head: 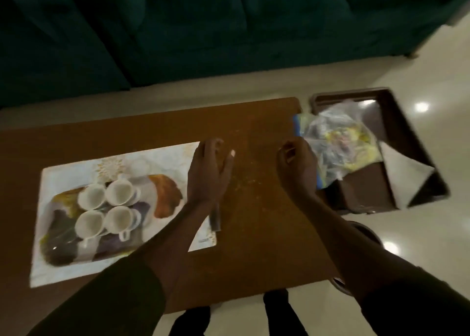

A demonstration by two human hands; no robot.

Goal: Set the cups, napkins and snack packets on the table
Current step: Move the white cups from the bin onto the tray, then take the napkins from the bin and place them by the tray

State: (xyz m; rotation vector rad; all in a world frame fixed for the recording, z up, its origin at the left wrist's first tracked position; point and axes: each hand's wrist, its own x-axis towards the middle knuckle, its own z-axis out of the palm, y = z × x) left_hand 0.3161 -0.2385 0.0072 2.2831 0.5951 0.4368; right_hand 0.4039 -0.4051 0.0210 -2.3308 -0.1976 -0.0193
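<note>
Holding both my hands above the brown wooden table (254, 234), I look down on them from above. My left hand (208, 175) is flat and open, the fingers stretched forward and close together, and it has nothing in it. It hovers at the right edge of the printed rectangular placemat (61, 267), which lies to the left of this hand. On the placemat stand four white ceramic cups (108, 210) in a tight square, touching each other, with the open side up.

My right hand (298, 168) is half curled, the fingers bent inward. It is just beside the clear plastic bag of colourful snack packets (338, 142), and its back overlaps the bag edge, but I cannot tell if the fingers grip the bag or only come near it. The picture is blurred there.

The bag lies to the right of my right hand, partly in the dark brown rectangular tray (396, 122), with one end reaching over the table corner. In the same tray, further to the right, lies a white folded napkin (404, 173). The tray stands beside the table, on the pale glossy floor (432, 234). Beyond both hands there is a dark green sofa (178, 30).
</note>
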